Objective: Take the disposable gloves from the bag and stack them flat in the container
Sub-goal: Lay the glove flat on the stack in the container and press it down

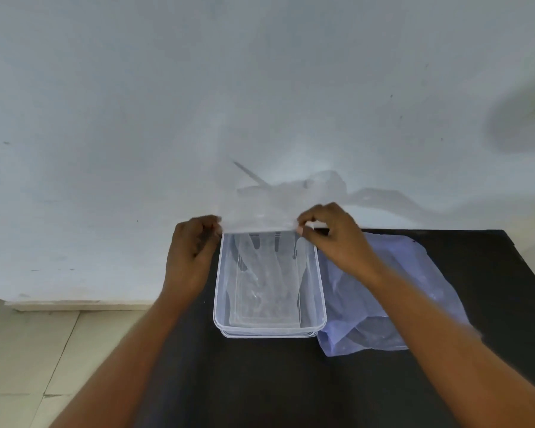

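A clear rectangular plastic container (320, 291) stands on a black table (260, 381). Inside it lie clear disposable gloves (264, 282), flat, fingers pointing away from me. I hold another clear glove (260, 211) stretched above the container's far edge. My left hand (190, 257) pinches its left edge and my right hand (334, 239) pinches its right edge. The glove's fingers hang up and away against the white wall. A bluish translucent bag (393, 291) lies crumpled on the table, right of the container and partly under my right forearm.
A white wall (198, 103) rises directly behind the table's far edge. Pale floor tiles (28, 350) show at the lower left. The table's right corner sits at the far right.
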